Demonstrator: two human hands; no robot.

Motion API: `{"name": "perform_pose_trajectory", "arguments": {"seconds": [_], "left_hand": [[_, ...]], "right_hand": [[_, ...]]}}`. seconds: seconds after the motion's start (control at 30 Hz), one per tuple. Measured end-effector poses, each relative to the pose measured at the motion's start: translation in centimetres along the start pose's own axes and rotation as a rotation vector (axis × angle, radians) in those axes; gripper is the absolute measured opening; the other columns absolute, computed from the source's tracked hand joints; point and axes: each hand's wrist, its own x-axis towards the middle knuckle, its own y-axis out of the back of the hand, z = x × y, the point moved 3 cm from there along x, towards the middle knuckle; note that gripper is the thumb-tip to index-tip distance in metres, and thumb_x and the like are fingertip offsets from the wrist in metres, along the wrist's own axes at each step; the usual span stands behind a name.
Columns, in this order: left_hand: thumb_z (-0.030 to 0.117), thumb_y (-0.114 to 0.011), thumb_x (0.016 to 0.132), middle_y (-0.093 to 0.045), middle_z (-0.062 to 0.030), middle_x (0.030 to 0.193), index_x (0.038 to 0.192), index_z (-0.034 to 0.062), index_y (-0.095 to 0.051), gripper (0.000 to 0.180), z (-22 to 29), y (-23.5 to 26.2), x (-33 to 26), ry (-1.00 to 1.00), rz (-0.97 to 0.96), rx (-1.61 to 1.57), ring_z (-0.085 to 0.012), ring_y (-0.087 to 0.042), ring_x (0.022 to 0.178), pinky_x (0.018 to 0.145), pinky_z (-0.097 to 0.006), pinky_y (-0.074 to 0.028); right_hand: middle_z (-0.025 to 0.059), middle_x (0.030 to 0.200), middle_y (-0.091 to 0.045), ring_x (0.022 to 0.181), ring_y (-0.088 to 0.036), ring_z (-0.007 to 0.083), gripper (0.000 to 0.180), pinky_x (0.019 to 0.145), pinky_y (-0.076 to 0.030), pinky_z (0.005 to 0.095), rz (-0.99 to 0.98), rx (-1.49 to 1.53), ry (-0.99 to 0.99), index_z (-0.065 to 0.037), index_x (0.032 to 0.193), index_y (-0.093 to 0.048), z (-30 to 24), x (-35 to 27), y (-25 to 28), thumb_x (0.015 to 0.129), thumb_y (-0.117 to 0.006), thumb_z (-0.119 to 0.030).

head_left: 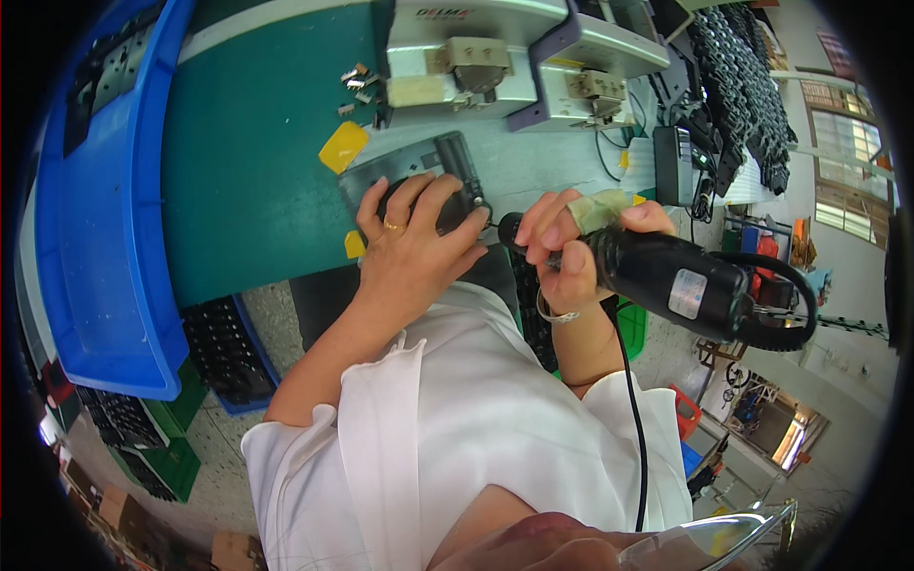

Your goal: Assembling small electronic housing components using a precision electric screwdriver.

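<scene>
My left hand point(409, 228) holds a dark grey plastic casing point(457, 157) on the bench, its fingers curled over the near part. The hand hides much of the casing. My right hand point(571, 243) is wrapped round a black electric screwdriver point(681, 285), which lies nearly level, its tip pointing left. That tip meets the casing's right edge, close beside my left thumb and index finger; whether it sits in a screw is too small to tell. Pale green tape point(597, 209) covers a finger of my right hand.
Two metal machines point(457, 81) stand behind the casing. Small metal parts point(357, 83) and a yellow tag point(343, 147) lie on the green bench mat point(248, 190). A blue tray point(109, 247) is at left. Black chain-like parts point(743, 86) hang at right; a cable point(636, 428) crosses my front.
</scene>
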Motion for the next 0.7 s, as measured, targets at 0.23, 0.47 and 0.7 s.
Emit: {"name": "perform_pose_trajectory", "arguments": {"seconds": [0.23,0.47,0.7], "left_hand": [[0.026,-0.080,0.068,-0.052,-0.0022,0.121,0.102,0.0267,-0.066,0.037,0.2,0.1,0.0,-0.021,-0.020,0.033,-0.0255,-0.043,0.120,0.105,-0.049,-0.021],[0.027,-0.080,0.069,-0.052,-0.0033,0.121,0.100,0.0252,-0.069,0.033,0.6,0.1,0.3,-0.029,-0.022,0.067,-0.0268,-0.044,0.119,0.106,-0.046,-0.020],[0.027,-0.081,0.068,-0.053,-0.0040,0.121,0.099,0.0250,-0.069,0.033,0.7,0.0,0.4,-0.017,-0.029,0.081,-0.0278,-0.045,0.118,0.106,-0.047,-0.020]], "right_hand": [[0.0072,0.064,-0.052,0.043,-0.049,0.0173,0.047,0.043,-0.048,0.0334,0.335,0.112,0.016,-0.009,0.123,-0.033,-1.9,3.9,4.2,0.083,-0.055,0.002],[0.0089,0.061,-0.053,0.042,-0.050,0.0170,0.050,0.044,-0.050,0.0344,0.392,-0.099,0.318,-0.005,0.127,-0.030,-2.5,9.1,7.6,0.083,-0.052,0.002],[0.0107,0.060,-0.054,0.043,-0.052,0.0163,0.050,0.047,-0.051,0.0344,0.397,-0.111,0.281,-0.003,0.124,-0.031,-1.2,9.5,8.1,0.081,-0.056,0.003]]}}
